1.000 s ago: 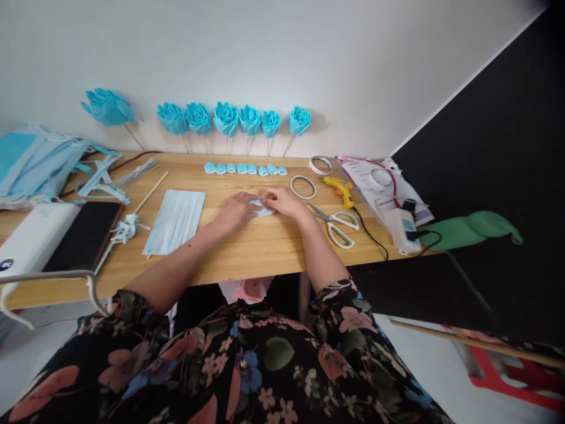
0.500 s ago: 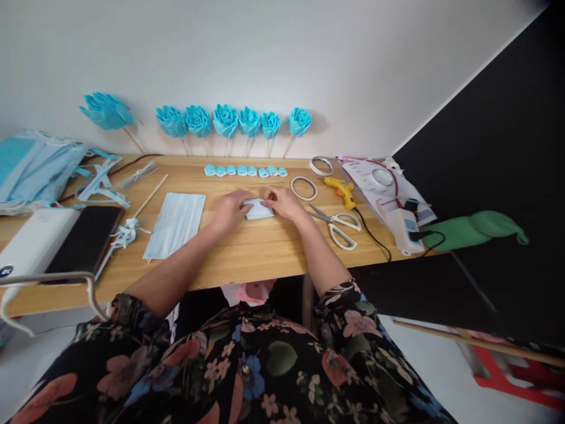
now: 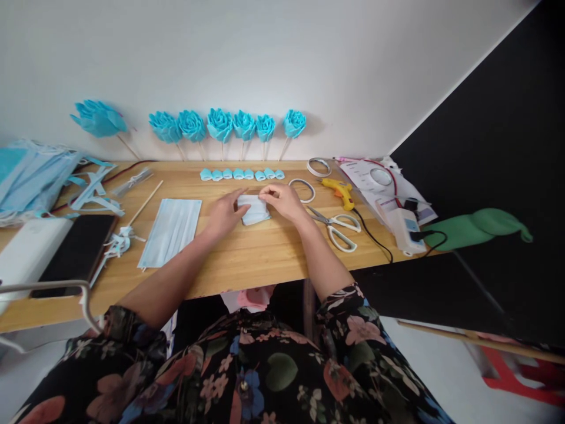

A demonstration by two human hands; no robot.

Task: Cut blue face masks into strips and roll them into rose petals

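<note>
A small folded piece of pale blue face mask [image 3: 254,212] lies on the table in front of me. Its upper right corner is pinched between the thumb and fingers of my right hand [image 3: 283,200]. At its left edge my left hand [image 3: 223,213] is spread, thumb and fingers apart, with the thumb tip touching the piece. A whole flat face mask [image 3: 171,231] rests to the left of my left hand. Beyond both hands stands a row of several small blue folded petals [image 3: 238,174].
Several blue flowers on sticks [image 3: 219,125] lean against the wall. To the right are scissors [image 3: 338,227], a yellow glue gun [image 3: 339,191], tape rolls [image 3: 302,189] and a power strip [image 3: 406,231]. A phone [image 3: 75,250], a power bank [image 3: 33,247] and stacked masks [image 3: 30,176] occupy the left side.
My left thumb and fingers have spread apart, and more of the mask piece shows between my hands. The whole view has shifted slightly.
</note>
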